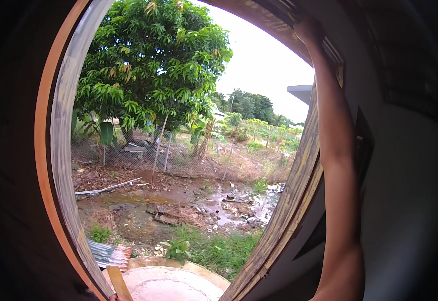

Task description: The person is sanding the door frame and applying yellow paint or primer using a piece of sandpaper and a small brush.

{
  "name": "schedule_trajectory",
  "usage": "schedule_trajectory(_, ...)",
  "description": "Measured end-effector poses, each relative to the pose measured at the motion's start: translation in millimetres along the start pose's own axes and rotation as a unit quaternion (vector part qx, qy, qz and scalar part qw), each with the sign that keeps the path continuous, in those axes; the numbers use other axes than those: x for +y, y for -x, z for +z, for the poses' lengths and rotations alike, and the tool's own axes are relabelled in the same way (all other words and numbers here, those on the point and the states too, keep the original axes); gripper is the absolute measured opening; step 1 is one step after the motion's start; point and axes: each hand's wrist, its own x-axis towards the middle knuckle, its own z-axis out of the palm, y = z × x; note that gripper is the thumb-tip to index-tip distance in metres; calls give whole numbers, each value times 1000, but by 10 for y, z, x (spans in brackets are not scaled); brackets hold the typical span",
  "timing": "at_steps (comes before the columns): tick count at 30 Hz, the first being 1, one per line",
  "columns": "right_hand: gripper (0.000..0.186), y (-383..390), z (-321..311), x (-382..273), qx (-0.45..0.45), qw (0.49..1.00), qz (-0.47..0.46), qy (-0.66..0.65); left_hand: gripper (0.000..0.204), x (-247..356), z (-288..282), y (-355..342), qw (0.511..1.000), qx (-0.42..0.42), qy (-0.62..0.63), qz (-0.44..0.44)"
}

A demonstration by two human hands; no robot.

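Observation:
My right arm stretches up along the right side of a wooden door frame (291,200). At the upper right corner of the frame, my right hand (309,31) is in shadow, its fingers curled against the top edge; what they hold, if anything, is too dark to make out. Low on the left, only the fingertips of my left hand (114,297) show at the picture's bottom edge. They close on the lower end of a flat, yellowish wooden strip (119,283), which stands tilted by the left jamb (67,115).
Outside the doorway lies a round concrete slab (174,288), with a corrugated metal sheet (110,253) to its left. Beyond are grass, muddy puddled ground (219,200), a wire fence (144,153) and a leafy tree (154,65). A grey wall (404,200) stands at right.

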Motion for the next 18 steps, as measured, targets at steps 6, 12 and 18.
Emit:
schedule_trajectory(6,42,-62,-137,357,-54,997,-29,-50,47,-157,231,-131,999,-12,-11,35)
schedule_trajectory(12,48,2,-201,246,13,996,-10,-83,49,700,383,-54,992,-108,-28,-51)
schedule_trajectory(18,45,245,-93,-63,25,979,-146,-143,47,464,461,83,994,-100,0,-49)
